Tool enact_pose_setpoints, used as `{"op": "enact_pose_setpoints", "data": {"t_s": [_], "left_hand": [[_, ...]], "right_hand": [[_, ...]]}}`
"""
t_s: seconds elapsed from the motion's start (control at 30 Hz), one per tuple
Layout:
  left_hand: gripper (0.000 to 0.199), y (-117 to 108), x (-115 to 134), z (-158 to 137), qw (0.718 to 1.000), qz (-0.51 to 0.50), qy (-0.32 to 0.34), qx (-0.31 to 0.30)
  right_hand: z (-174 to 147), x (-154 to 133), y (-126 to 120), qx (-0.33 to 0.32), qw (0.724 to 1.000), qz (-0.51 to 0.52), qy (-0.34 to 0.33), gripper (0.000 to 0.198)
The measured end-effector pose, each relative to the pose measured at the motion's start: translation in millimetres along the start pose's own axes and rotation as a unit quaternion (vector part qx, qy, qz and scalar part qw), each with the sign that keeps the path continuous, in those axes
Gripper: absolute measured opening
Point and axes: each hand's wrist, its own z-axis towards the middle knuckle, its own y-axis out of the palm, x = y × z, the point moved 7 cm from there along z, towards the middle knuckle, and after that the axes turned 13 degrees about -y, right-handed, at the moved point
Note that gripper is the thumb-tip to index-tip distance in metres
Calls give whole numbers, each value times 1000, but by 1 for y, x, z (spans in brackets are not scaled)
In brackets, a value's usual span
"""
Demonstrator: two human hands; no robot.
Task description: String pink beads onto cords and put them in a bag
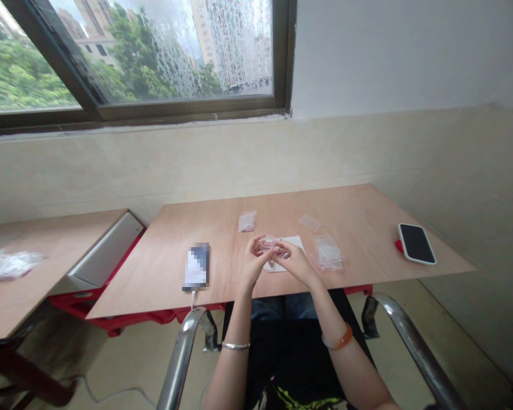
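Observation:
My left hand (pixel 253 261) and my right hand (pixel 294 259) meet above the middle of the table. Their fingers are curled around a small clear plastic item (pixel 267 243), too thin and glossy for me to tell its kind. Beneath them lies a white sheet of paper (pixel 297 242), partly covered by my hands. Just right of my right hand is a loose pile of clear plastic bags (pixel 328 252). Beyond my hands, a small clear bag with pinkish contents (pixel 247 221) lies to the left, and a flat clear bag (pixel 311 222) to the right.
On the wooden table (pixel 226 267), a phone with a cable (pixel 196 267) lies left and a white-edged device (pixel 416 244) right, over something red. A second table (pixel 68 233) with plastic bags (pixel 12 265) stands at left. Metal armrests (pixel 183 347) flank me; a window (pixel 175 51) is ahead.

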Motion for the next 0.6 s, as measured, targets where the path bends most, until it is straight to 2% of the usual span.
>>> {"op": "enact_pose_setpoints", "data": {"t_s": [0.07,0.13,0.3,0.43,0.6], "left_hand": [[55,0,2,-1,1000,13,0,-5],[53,1,6,-2,1000,21,5,-15],[25,3,18,-6,999,28,30,-33],[21,2,22,-9,998,34,38,-24],[20,-1,31,-12,997,46,57,1]], "right_hand": [[2,0,0,3,1000,29,1,30],[4,1,-3,14,997,73,4,28],[4,3,-16,60,985,159,38,27],[3,-6,-18,57,979,188,54,28],[3,-18,-25,78,983,166,22,24]]}}
